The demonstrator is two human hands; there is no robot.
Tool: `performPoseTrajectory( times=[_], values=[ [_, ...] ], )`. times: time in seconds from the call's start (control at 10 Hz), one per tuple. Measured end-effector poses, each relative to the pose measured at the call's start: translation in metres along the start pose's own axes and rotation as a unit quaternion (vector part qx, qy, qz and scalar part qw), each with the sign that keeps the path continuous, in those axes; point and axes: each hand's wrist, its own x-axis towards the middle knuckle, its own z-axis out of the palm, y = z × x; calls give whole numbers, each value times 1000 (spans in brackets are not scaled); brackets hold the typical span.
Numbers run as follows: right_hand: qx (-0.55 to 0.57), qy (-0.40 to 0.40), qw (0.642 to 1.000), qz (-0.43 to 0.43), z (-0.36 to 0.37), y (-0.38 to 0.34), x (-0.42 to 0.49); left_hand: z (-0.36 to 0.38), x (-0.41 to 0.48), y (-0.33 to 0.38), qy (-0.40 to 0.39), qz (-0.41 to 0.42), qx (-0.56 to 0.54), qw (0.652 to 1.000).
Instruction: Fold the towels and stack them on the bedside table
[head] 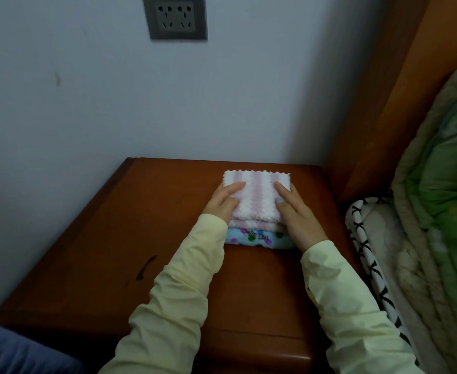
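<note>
A folded pink-and-white striped towel (pixel 257 193) lies on top of a small stack on the wooden bedside table (pixel 130 238). Under it a folded light-blue towel with coloured dots (pixel 251 238) shows at the near edge. My left hand (pixel 223 202) rests flat on the left side of the striped towel, fingers straight. My right hand (pixel 296 213) lies flat along the stack's right side, its fingers on the top towel.
A grey wall socket (pixel 178 17) sits high on the pale wall behind the table. A bed with a green quilt (pixel 443 168) and a black-and-white patterned mattress edge (pixel 367 255) borders the table on the right, below a wooden headboard (pixel 399 85).
</note>
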Motion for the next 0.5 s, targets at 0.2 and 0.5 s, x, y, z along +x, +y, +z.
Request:
performPoseTrajectory(
  times=[0.2,0.5],
  values=[
    [-15,-7,1000,11,-1,11,3,7,2,-5,-11,-16,80,997],
    [117,74,990,13,-13,-3,-4,-3,0,29,142,-122,-685,704]
  ],
)
